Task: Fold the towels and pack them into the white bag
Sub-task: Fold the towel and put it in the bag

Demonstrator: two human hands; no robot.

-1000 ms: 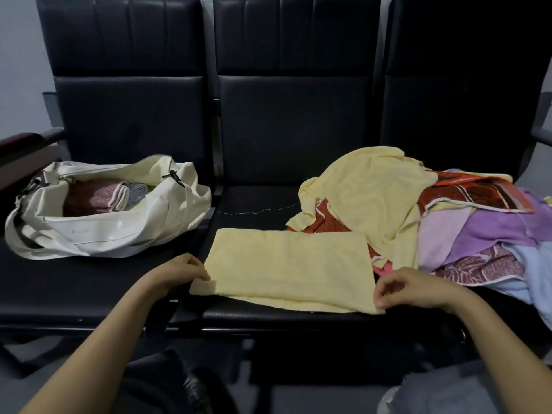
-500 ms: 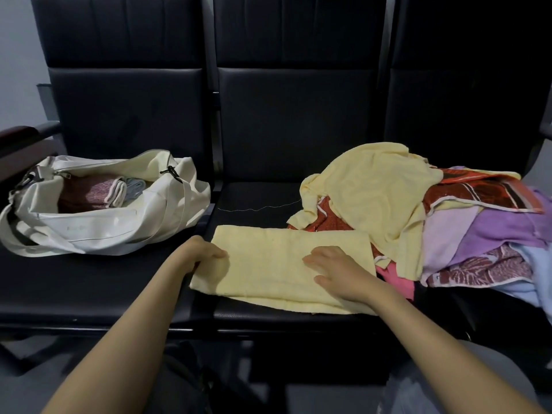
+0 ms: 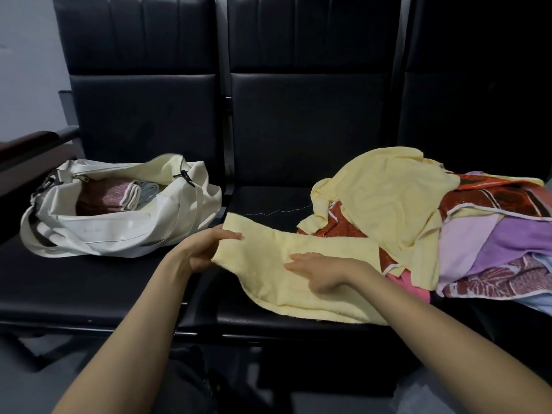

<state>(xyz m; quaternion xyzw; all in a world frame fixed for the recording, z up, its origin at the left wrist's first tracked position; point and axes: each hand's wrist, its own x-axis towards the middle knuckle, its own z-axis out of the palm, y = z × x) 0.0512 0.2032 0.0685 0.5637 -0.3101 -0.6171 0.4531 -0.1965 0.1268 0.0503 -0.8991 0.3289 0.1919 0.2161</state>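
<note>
The left hand [image 3: 206, 249] pinches the raised end of the half-folded pale yellow terry towel [image 3: 334, 246]. The right hand [image 3: 322, 271] lies flat, pinning the towel's middle to the black padded seat [image 3: 283, 201] — mid-fold. Next, likely: bring that end across, then pack the towel into the open white fabric bag [image 3: 119, 231] — left.

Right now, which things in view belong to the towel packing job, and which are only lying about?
Job: yellow towel, gripped by the left hand and pressed by the right hand; white bag; folded towels inside it; towel pile.
Lying about: black seats; loose thread; armrest.
</note>
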